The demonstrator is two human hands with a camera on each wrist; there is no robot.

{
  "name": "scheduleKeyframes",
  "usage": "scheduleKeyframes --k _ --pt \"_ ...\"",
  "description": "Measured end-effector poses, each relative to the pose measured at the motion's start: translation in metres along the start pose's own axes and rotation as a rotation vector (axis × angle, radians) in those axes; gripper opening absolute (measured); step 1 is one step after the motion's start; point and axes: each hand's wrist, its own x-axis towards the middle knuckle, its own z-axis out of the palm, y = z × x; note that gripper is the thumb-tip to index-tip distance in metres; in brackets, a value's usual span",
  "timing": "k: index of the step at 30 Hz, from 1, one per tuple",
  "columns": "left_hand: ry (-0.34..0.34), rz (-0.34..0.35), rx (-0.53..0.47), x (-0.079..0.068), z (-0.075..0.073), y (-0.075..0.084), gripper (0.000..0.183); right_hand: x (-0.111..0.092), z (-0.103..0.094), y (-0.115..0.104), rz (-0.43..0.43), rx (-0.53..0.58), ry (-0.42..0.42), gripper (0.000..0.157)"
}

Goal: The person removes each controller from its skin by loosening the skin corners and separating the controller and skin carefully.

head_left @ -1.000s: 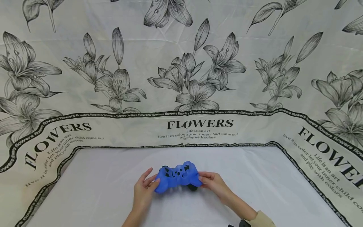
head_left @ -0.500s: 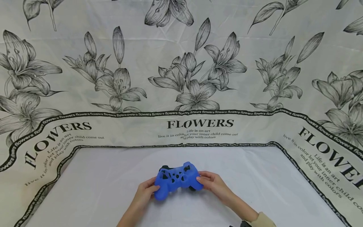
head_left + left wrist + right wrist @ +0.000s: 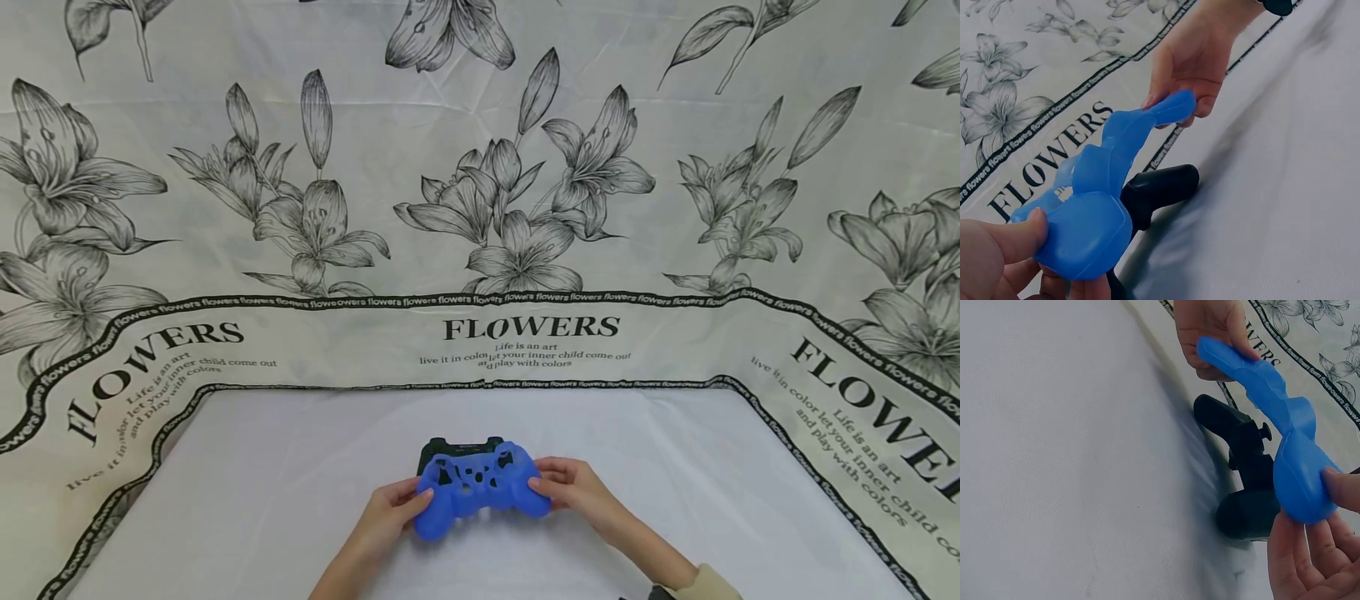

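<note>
A blue silicone controller cover point(image 3: 474, 498) hangs between my two hands, with cut-out holes across its face. My left hand point(image 3: 390, 510) pinches its left grip, thumb on top and fingers beneath. At the other grip, my right hand point(image 3: 573, 487) pinches it the same way. Behind and below the cover is a black game controller point(image 3: 459, 447); the head view shows only its upper edge and bits through the holes. In the right wrist view the black controller point(image 3: 1241, 444) lies on the white surface, apart from the cover, one thumbstick sticking out.
White cloth point(image 3: 285, 467) covers the table. A floral curtain point(image 3: 525, 342) printed "FLOWERS" surrounds it at the back and both sides. A beige sleeve point(image 3: 705, 583) shows on the right arm.
The cover has shifted toward me and slightly right, coming away from the black controller, whose top edge now shows behind it. My left fingers, spread earlier, have closed around the grip.
</note>
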Motion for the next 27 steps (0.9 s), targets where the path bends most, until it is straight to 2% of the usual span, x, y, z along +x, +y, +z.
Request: scheduleKeyframes --k 6,10,15,22,27 --pt "-0.015 0.051 -0.008 0.000 0.004 0.001 0.050 -0.004 -0.002 0.000 0.028 -0.015 -0.045 0.058" --pt "-0.049 0.068 -0.010 0.000 0.007 0.004 0.053 -0.003 0.000 0.001 0.066 -0.012 -0.051 0.064" --pt "-0.107 0.102 -0.059 -0.001 0.010 0.005 0.060 -0.003 0.002 0.002 0.086 -0.015 -0.041 0.067" --pt "-0.086 0.166 -0.116 0.000 0.013 0.004 0.060 -0.002 -0.001 0.005 0.049 -0.016 0.009 0.061" --pt "-0.036 0.196 -0.094 0.004 0.019 0.005 0.059 0.002 -0.007 0.004 0.060 -0.036 0.084 0.058"
